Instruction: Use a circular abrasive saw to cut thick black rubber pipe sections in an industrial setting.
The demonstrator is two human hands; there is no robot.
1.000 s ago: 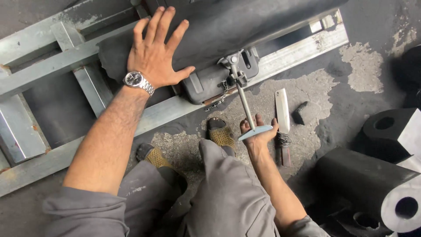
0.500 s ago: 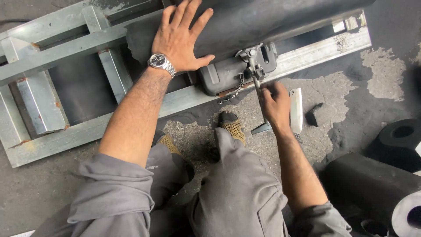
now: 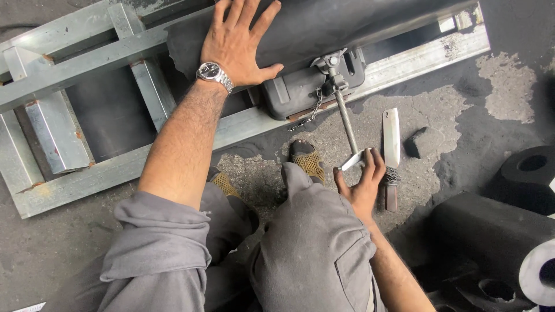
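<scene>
My left hand, with a wristwatch on the wrist, lies flat and spread on a dark rubber sheet that covers a grey metal frame. My right hand grips the flat handle at the near end of a long threaded screw rod. The rod runs up into a dark clamp block fixed on the frame rail, with a small chain hanging from it. A broad-bladed knife with a wrapped handle lies on the floor just right of my right hand.
My knees in grey trousers and sandalled feet sit below the frame. Black rubber cylinders with centre holes lie at the right. A small dark rubber scrap rests beside the knife. The concrete floor is stained.
My right hand has turned the screw handle, going from below it, up along the rod, then back to the handle end. The view shifted; my left hand stays pressed on the sheet.
</scene>
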